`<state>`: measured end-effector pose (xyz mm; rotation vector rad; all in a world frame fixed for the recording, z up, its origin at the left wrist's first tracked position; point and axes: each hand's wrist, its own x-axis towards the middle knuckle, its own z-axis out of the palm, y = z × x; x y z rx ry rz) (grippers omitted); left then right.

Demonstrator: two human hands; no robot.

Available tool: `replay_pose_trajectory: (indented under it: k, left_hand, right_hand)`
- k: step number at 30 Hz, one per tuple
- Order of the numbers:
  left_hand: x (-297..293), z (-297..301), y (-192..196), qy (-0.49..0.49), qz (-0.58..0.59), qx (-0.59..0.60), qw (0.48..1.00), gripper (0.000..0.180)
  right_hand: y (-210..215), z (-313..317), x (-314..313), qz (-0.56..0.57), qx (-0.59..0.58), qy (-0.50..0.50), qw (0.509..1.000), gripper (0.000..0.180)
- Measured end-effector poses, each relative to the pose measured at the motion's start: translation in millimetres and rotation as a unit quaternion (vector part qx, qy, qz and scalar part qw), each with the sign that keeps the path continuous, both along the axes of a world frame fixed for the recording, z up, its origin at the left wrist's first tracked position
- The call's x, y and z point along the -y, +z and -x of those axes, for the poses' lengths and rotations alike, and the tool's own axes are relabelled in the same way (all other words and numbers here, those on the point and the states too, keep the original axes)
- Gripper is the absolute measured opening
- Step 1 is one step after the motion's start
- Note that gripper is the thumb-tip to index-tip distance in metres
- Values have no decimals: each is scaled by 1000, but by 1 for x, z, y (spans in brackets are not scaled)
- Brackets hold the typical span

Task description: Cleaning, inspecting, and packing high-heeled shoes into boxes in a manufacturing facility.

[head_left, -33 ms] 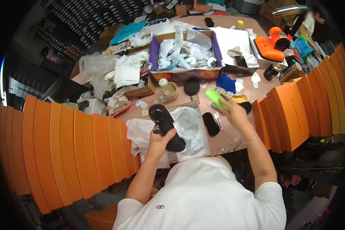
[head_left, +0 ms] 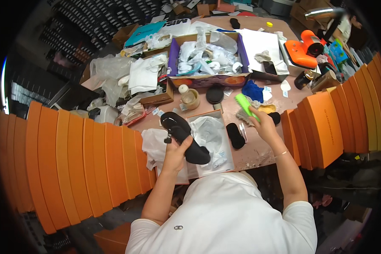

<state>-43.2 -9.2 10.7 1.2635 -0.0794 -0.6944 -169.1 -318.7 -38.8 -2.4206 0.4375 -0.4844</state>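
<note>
Left hand (head_left: 176,149) is closed around the mid-section of a black flat-soled shoe (head_left: 183,136); the grip is taken from below, thumb side up. The shoe's long axis runs diagonally: one end up and left of the hand, the other end down and right, over an open shoebox lined with white tissue paper (head_left: 211,139). The shoe is matte black and slim, with a small dark tag or strap seen dangling by the fingers.

Right of the left hand, a black oval pad (head_left: 234,135) is lying on the pinkish tabletop (head_left: 258,152), between the two hands.

Right hand (head_left: 264,125) is closed on a bright green plastic brush (head_left: 245,106), held above the table; the brush's long axis points up and left from the hand. The shoe lies left and slightly below the brush, well apart. The left hand has the shoe; the brush hand is the farther one.
</note>
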Motion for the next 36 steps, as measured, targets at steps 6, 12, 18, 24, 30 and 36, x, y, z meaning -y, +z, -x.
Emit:
replay_pose_trajectory:
  k: [6, 12, 18, 24, 30, 36]
  left_hand:
    - [-3, -4, -9, 95, 120, -189, 970, 27]
    - [-12, 18, -10, 109, 163, -229, 953, 33]
    - [-5, 41, -2, 91, 287, -283, 911, 41]
    - [-5, 72, -28, 40, 172, -159, 971, 38]
    - [13, 17, -29, 183, 231, -200, 934, 35]
    - [4, -34, -27, 265, 297, -184, 899, 51]
  right_hand:
    - [-51, -2, 20, -23, -53, -34, 998, 46]
    - [-70, -31, 4, 126, -86, -13, 988, 44]
    - [-120, -1, -67, 24, -247, 44, 968, 53]
    - [-95, -33, -34, -72, -62, 4, 995, 55]
    - [-77, -163, 6, 96, -38, 77, 992, 53]
    - [-134, -203, 12, 80, -45, 101, 991, 42]
